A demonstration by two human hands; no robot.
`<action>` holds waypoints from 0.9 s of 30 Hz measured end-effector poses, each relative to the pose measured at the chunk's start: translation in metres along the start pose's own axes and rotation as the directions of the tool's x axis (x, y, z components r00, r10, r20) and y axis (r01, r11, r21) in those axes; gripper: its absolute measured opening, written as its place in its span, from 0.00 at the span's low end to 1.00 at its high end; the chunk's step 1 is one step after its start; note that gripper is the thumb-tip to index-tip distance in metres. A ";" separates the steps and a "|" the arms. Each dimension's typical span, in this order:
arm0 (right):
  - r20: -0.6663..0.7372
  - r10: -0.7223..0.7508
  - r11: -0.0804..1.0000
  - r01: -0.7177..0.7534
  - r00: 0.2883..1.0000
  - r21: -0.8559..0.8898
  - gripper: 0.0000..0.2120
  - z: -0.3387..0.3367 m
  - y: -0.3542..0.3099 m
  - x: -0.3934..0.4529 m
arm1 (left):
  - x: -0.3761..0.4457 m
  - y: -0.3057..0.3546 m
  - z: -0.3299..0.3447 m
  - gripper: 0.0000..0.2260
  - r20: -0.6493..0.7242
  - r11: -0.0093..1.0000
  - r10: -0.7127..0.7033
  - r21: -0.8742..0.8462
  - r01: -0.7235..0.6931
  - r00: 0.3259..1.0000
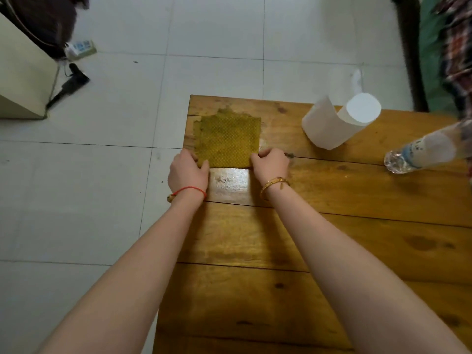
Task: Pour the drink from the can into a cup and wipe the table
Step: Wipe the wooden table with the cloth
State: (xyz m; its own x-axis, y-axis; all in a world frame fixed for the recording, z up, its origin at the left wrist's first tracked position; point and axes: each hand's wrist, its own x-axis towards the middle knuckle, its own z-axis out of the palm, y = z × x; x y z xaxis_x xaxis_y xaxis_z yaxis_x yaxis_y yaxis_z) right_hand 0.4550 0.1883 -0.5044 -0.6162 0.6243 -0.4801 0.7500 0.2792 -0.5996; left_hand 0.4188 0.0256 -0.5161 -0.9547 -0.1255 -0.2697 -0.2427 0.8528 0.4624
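Soaked yellow-green waffle-textured paper towel (228, 139), flat at far-left corner of brown plank wooden bench (332, 226): near edge pinched by curled fingers of left hand (187, 172) and right hand (270, 166), sheet extending away beyond both.

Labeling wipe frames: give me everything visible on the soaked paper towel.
The paper towel is one roughly square sheet with a dimpled embossed pattern, soaked to a dark yellow-brown. It lies flat near the table's far left corner, far edge ragged. The left hand and right hand pinch its near corners. A wet sheen lies just nearer than it.
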 end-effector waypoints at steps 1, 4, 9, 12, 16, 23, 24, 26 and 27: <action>0.002 -0.002 1.000 0.002 1.000 -0.018 0.04 0.002 -0.002 0.002 | 0.002 0.001 0.003 0.11 -0.003 1.000 -0.002 0.001 0.002 1.000; 0.023 0.005 0.999 -0.004 1.000 -0.038 0.08 0.005 -0.006 0.006 | 0.005 0.003 0.009 0.09 0.018 0.999 -0.024 -0.024 0.024 1.000; 0.058 -0.061 0.980 0.048 0.996 0.193 0.11 0.007 -0.007 0.006 | 0.002 0.002 0.007 0.05 0.048 0.990 -0.037 -0.131 0.043 0.998; 0.171 0.023 0.846 -0.110 0.985 0.521 0.10 0.002 -0.010 -0.009 | -0.011 0.000 0.001 0.05 0.098 0.973 -0.006 -0.231 0.029 0.995; 0.409 0.126 0.104 -0.422 0.904 0.901 0.07 -0.007 -0.003 -0.032 | -0.045 -0.002 -0.005 0.06 0.181 0.943 0.118 -0.329 -0.053 0.976; 0.462 0.095 -0.085 -0.455 0.882 0.887 0.13 -0.039 0.041 -0.086 | -0.101 -0.034 0.000 0.21 0.105 0.895 0.439 0.030 -0.444 0.892; 0.454 0.101 -0.054 -0.451 0.885 0.891 0.14 -0.046 0.048 -0.095 | -0.111 -0.037 0.000 0.23 0.134 0.880 0.458 0.071 -0.470 0.879; 0.435 0.140 -0.019 -0.437 0.889 0.899 0.12 -0.061 0.068 -0.111 | -0.131 -0.040 -0.001 0.25 0.206 0.840 0.492 0.144 -0.523 0.846; 0.418 0.152 -0.014 -0.421 0.896 0.907 0.12 -0.070 0.078 -0.119 | -0.142 -0.041 -0.001 0.25 0.241 0.815 0.507 0.177 -0.551 0.828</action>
State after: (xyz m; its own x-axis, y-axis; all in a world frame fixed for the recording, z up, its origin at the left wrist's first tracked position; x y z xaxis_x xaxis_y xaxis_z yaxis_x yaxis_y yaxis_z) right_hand 0.6037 0.1866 -0.4489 -0.5386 0.2965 -0.7887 0.0308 -0.9285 -0.3701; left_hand 0.5640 0.0078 -0.4956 -0.8716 0.4508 -0.1924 0.3589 0.8544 0.3758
